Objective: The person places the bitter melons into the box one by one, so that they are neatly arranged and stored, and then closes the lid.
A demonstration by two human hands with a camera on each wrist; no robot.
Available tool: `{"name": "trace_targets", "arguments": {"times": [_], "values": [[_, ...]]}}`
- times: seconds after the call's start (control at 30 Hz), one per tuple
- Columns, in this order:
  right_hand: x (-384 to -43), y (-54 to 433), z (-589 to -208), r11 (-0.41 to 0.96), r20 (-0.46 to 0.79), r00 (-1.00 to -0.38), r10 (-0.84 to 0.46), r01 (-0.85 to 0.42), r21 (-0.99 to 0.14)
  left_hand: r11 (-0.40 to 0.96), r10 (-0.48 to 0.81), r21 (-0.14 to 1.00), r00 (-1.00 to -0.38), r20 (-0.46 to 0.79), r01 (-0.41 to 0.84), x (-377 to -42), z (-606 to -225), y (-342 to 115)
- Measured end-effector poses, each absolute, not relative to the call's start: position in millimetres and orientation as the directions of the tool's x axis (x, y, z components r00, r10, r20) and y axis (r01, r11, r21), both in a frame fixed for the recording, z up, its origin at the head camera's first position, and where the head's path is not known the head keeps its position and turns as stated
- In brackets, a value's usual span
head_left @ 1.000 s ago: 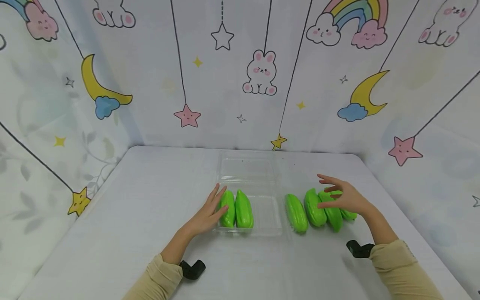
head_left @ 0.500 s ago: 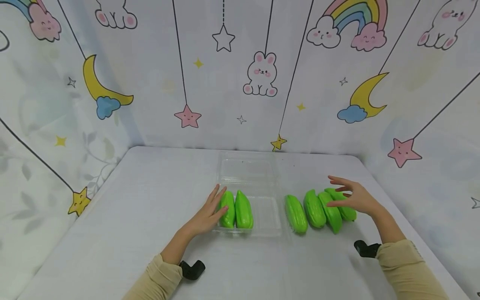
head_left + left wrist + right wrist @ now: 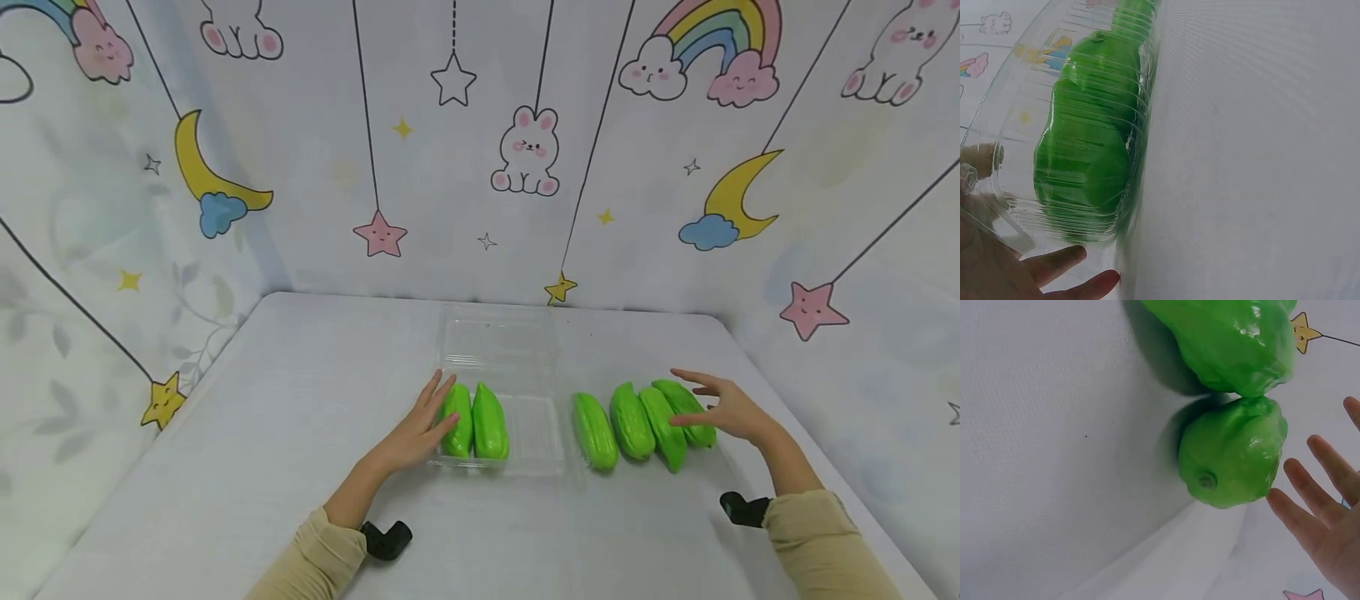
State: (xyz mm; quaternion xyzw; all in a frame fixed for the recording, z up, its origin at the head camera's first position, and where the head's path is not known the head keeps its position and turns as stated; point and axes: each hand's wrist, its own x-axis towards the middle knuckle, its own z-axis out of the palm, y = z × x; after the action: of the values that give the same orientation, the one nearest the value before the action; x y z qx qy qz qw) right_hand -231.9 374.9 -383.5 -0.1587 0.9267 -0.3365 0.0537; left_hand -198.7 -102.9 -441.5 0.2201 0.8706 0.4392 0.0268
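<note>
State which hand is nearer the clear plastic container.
Left: the left hand is at the left side of the plastic container; the right hand is off to its right, by loose green vegetables.

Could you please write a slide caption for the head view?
Left hand at an open clear container holding two green vegetable-shaped pieces; right hand by four more pieces on the white table.

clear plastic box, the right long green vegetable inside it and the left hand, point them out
Clear plastic box (image 3: 536, 429): head view, bare floor
Right long green vegetable (image 3: 491, 423): head view, middle of its body
Left hand (image 3: 410, 433): head view, back of the hand
</note>
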Motion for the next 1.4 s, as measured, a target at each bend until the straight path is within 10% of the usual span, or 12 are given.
{"name": "trace_targets", "arguments": {"times": [1.4], "values": [[-234.2, 404.6, -412.3, 0.719, -0.122, -0.935, -0.334, -0.168, -0.674, 0.549, 0.385, 0.766, -0.915, 0.123, 0.335, -198.7, -442.3, -102.8]]}}
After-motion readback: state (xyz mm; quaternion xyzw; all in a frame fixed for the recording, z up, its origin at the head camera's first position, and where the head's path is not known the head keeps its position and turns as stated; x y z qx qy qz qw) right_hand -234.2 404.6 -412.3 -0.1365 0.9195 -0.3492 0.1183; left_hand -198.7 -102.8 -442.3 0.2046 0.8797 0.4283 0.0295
